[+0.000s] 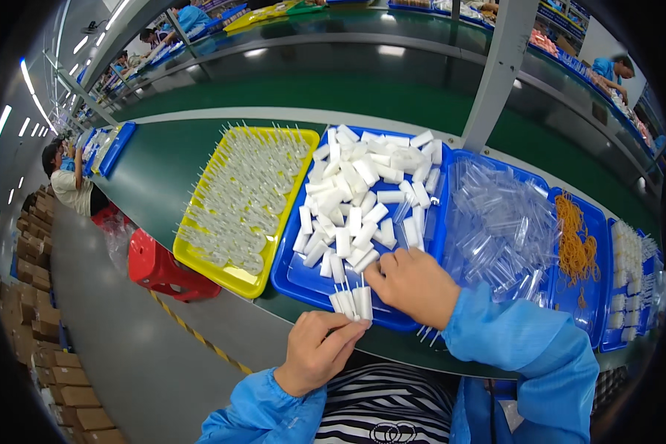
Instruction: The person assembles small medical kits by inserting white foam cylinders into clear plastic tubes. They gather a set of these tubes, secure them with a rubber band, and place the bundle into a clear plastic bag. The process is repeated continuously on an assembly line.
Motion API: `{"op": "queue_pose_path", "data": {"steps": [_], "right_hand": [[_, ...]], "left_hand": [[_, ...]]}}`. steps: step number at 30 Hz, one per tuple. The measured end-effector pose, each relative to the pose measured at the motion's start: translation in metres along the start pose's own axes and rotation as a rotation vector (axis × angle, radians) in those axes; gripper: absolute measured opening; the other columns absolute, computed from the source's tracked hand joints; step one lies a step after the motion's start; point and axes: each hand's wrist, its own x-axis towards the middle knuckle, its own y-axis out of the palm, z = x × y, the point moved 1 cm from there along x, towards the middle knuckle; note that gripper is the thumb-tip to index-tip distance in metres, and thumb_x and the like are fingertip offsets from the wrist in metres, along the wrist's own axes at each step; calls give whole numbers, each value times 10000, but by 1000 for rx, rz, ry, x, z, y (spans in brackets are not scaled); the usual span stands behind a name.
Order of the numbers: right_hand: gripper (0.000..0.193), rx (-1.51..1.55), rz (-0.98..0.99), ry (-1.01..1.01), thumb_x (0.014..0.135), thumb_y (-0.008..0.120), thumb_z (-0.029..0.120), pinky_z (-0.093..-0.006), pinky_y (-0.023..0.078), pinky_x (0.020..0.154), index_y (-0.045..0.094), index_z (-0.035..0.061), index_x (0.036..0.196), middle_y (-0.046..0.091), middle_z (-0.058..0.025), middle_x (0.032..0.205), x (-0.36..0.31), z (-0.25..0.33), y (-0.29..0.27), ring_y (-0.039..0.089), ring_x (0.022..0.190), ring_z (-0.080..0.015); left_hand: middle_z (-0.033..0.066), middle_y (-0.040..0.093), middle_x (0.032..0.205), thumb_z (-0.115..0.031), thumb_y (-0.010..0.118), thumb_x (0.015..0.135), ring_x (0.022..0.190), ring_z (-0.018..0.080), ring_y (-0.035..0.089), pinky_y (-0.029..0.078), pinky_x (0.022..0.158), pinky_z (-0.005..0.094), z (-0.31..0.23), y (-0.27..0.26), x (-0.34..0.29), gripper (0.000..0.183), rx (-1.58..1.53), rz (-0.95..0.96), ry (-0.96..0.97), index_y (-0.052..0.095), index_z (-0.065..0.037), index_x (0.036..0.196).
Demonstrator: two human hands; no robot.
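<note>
Pinching white stick-tipped cylinders (352, 303), the left hand (320, 348) bends its fingers; the right hand (416, 285) curls nearby, hold unclear.

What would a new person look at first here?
Probably the big heap of white pieces, bright in the middle blue tray, just beyond the left hand. Next to it on the left, the yellow tray full of spiky things stands out too. Then come the orange bands toward the right and the red stool at left.
</note>
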Motion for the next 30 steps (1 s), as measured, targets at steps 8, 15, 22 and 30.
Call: {"op": "queue_pose_path", "data": {"steps": [8,15,22,30], "right_hand": [[239,1561,-396,748,904,657,48,-273,524,690,569,-7,1119,689,-92,828,-9,-12,-41,656,770,-104],[258,1362,-338,705,928,666,113,-291,532,745,566,-16,1127,693,-110,830,-26,-8,-52,675,807,-143],[253,1529,-190,462,919,693,120,-301,509,845,597,-2,1118,662,-86,962,-40,-5,-41,639,930,-142],[286,1451,-139,427,847,753,79,-319,456,911,619,10,1090,660,-54,1028,-41,-9,-58,636,947,-145]], "left_hand": [[-1,660,944,-81,729,684,801,176,609,445,654,307,-14,-10,7,365,-14,115,109,766,-126,1044],[-10,658,895,-43,792,673,757,195,602,424,635,317,-19,-6,14,313,-53,181,122,767,-158,962],[-15,675,941,-80,733,697,770,169,603,410,645,300,-12,-6,11,330,-140,105,91,785,-162,1011],[28,698,972,-70,745,693,789,191,637,456,648,320,-4,4,12,296,-199,-31,135,733,-92,989]]}}
